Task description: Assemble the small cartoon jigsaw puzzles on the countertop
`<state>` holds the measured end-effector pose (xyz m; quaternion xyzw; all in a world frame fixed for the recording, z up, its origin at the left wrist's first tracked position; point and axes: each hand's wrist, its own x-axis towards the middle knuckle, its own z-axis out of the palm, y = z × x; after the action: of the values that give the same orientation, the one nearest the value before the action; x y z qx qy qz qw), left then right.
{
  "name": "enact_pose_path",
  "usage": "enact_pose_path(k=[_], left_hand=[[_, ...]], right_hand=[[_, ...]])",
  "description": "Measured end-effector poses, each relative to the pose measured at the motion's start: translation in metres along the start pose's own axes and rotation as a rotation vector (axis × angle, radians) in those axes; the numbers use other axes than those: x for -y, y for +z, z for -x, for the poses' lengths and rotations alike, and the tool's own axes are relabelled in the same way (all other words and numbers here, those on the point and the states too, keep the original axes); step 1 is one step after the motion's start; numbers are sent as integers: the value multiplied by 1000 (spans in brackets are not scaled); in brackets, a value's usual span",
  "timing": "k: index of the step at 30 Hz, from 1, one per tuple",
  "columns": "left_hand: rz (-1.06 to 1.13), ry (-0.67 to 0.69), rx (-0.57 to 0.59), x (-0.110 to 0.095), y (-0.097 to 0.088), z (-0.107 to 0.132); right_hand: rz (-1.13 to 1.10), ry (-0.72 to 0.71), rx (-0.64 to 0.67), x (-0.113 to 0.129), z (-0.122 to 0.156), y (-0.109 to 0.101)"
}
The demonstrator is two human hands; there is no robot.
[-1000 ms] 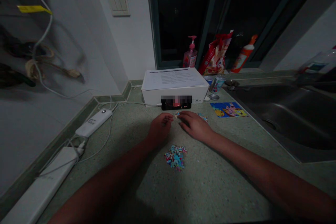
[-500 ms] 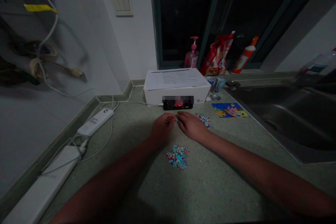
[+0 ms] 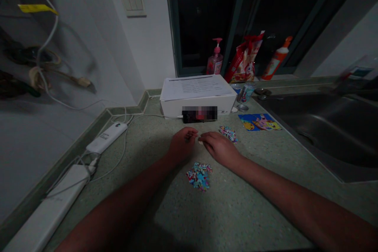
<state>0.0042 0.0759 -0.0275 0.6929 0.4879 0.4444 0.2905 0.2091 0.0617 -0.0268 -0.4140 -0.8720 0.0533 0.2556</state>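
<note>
Both my hands rest on the speckled green counter (image 3: 251, 204), fingertips almost meeting. My left hand (image 3: 182, 147) is curled, fingers pinched together. My right hand (image 3: 217, 147) lies knuckles up, its fingertips pinching a small pale jigsaw piece (image 3: 201, 141) between the two hands. A heap of colourful jigsaw pieces (image 3: 199, 175) lies just in front of my wrists. A smaller cluster of pieces (image 3: 228, 132) sits beyond my right hand, and a joined cartoon puzzle section (image 3: 259, 122) lies further right.
A white box (image 3: 197, 96) with a dark phone (image 3: 199, 114) leaning on it stands behind my hands. Soap bottle (image 3: 214, 61), red bag (image 3: 244, 63), orange bottle (image 3: 276, 61) and a can (image 3: 245, 93) line the window. Sink (image 3: 325, 126) at right; power strips (image 3: 106, 138) and cables at left.
My hands have drawn slightly back toward me and closer together, and the small cluster of pieces beyond my right hand is now uncovered.
</note>
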Motion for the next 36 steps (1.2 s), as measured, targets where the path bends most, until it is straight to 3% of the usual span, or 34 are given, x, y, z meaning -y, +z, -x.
enact_pose_path(k=[15, 24, 31, 36], left_hand=[[-40, 13, 40, -1, -2, 1], [-100, 1, 53, -2, -1, 1], [-182, 74, 112, -3, 0, 2], [-196, 62, 86, -3, 0, 3]], right_hand=[[-91, 110, -39, -12, -7, 1], [-256, 286, -239, -15, -13, 3], [-314, 189, -233, 1, -3, 3], [-326, 188, -219, 0, -2, 6]])
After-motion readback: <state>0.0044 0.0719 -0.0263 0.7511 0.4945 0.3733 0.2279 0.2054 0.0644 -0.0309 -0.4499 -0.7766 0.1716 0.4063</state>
